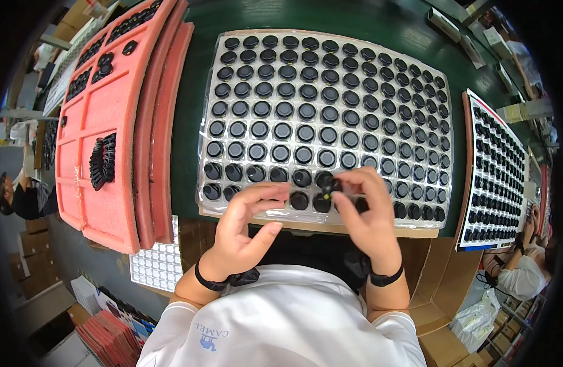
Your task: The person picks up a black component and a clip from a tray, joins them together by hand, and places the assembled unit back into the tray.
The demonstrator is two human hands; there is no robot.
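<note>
Across the dark green tabletop (355, 18) lies a clear, gridded plastic tray (306, 218) of round black plastic parts (307, 111). Your right hand (368, 211) pinches 1 small black plastic part (331, 185) above its near rows; your left hand (242, 232) is empty, fingers curved. Best grip lightly, clear of neighbours. A yellow-green spot seemingly faces you; blur hides the long axis.

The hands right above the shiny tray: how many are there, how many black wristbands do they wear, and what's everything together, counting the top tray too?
Hands: 2 (left hand, right hand)
Black wristbands: 2 (left wristband, right wristband)
Top shiny tray: 1
Total: 5
</note>
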